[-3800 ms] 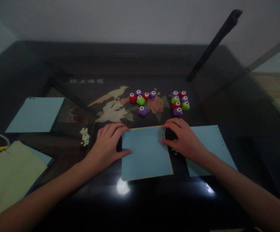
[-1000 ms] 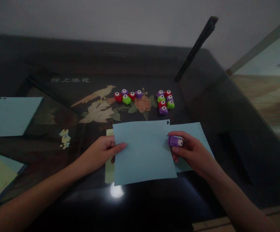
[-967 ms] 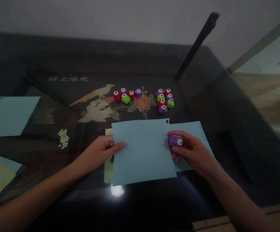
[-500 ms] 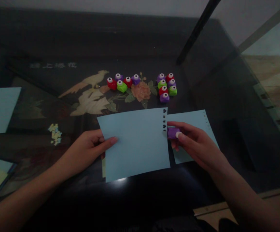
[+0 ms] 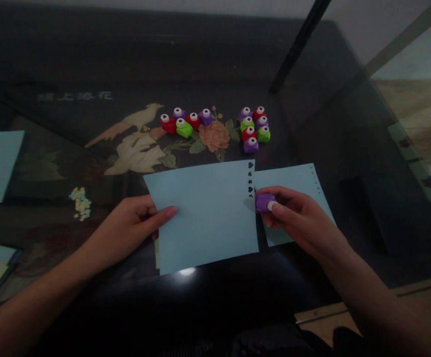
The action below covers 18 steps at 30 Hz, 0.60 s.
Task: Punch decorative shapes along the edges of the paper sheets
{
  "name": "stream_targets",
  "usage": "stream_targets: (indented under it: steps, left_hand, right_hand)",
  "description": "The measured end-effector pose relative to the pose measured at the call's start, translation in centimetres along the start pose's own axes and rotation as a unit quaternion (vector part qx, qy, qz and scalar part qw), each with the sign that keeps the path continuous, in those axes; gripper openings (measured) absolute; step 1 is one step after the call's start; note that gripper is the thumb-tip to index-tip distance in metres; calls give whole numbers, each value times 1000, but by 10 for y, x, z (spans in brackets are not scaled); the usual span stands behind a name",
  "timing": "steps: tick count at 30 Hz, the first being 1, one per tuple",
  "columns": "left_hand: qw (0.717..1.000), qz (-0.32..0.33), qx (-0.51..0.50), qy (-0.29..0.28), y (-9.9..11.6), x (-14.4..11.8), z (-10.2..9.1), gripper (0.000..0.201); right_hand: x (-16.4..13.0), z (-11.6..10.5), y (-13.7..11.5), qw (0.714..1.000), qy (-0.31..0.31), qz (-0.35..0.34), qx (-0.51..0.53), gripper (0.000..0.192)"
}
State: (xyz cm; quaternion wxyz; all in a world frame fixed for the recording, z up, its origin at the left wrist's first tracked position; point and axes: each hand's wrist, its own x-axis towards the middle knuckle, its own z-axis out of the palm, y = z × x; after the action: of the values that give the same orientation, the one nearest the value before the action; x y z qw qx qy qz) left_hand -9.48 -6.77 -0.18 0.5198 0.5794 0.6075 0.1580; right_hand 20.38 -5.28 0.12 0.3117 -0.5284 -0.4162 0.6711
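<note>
Left hand [image 5: 132, 229] pinched the blue sheet [image 5: 204, 213] by its left edge, lifted just off the dark table [image 5: 89, 64]. Right hand [image 5: 297, 220] gripped the purple punch [image 5: 263, 202] on the sheet's right edge, just below the punched holes [image 5: 250, 178]. Best practice was probably to keep the sheet taut, seat the edge fully, and press straight.

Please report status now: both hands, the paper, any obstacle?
Left hand grips blue sheet. Right hand presses purple punch on sheet's right edge. Nothing in the way.

Both forearms reach forward from the lower corners. The left hand [image 5: 132, 225] pinches with thumb on top, fingers curled under. The right hand [image 5: 297, 218] is closed, thumb pressing down.
</note>
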Motion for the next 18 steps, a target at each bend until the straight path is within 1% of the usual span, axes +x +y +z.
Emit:
stream_targets:
  steps: [10,18]
  left_hand:
    - [1000,17,7,4,2,0,0,41]
    - [999,23,19,13,4,-2,2,45]
  right_hand:
    - [0,0,0,1000,0,-9,2,25]
    - [-1,2,4,1000,-16,-11,18,25]
